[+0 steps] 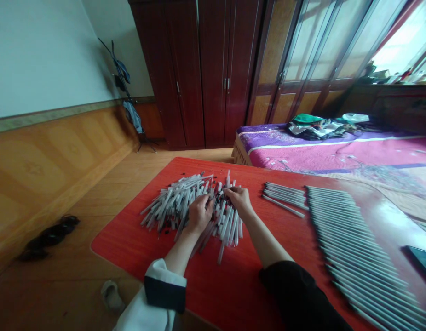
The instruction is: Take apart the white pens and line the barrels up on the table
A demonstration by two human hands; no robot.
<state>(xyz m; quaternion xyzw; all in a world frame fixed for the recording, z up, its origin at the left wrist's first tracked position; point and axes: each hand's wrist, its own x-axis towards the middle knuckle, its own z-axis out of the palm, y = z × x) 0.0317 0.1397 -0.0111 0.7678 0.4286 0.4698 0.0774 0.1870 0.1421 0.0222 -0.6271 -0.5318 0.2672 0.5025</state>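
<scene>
My left hand [200, 214] is over a loose pile of thin whitish plastic tubes [178, 197] on the red table. Its fingers are curled together near some small black pieces, and what they hold is too blurred to name. Close by on the right, my right hand [241, 200] pinches with thumb and forefinger among the tube ends; the thing in that pinch is also unclear. More tubes [230, 225] lie below and between both hands, pointing toward me. Small black bits are scattered around the pile.
Right of my hands lies a short row of dark-tipped tubes [285, 193], then a long, neat row of them [358, 243]. A dark flat device [420, 259] rests at the table's right. Beyond the table [130, 239] stand a bed [302, 151] and wardrobes [213, 73].
</scene>
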